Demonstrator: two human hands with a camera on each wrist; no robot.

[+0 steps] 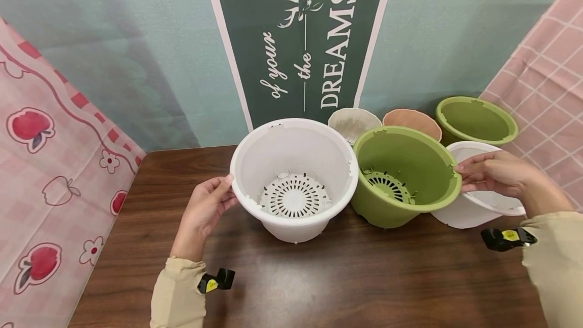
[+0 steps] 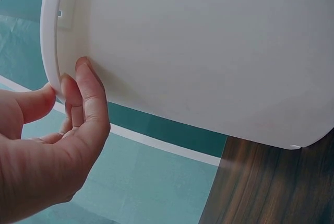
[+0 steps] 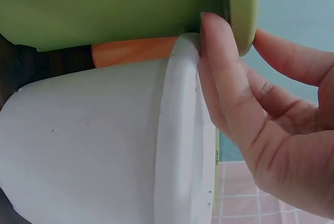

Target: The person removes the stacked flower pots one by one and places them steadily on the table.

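Observation:
A large white flower pot [image 1: 293, 231] with a slotted bottom stands upright at the middle of the table. My left hand [image 1: 207, 209] pinches its left rim, the thumb outside in the left wrist view and the fingers under the lip [image 2: 50, 36]. To the right, a green flower pot [image 1: 380, 211] of the same kind sits close against the white one. The thumb and fingers of my right hand [image 1: 498, 178] grip the green pot's right rim [image 3: 244, 15]. Partly behind that hand is a second white pot [image 1: 460, 211], its rim close to my fingers in the right wrist view.
Behind stand a small whitish pot [image 1: 354, 121], an orange pot [image 1: 412, 121] and another green pot [image 1: 475, 121]. The brown wooden table [image 1: 319, 282] meets a teal backdrop [image 1: 173, 90], with pink cloths [image 1: 41, 191] at both sides.

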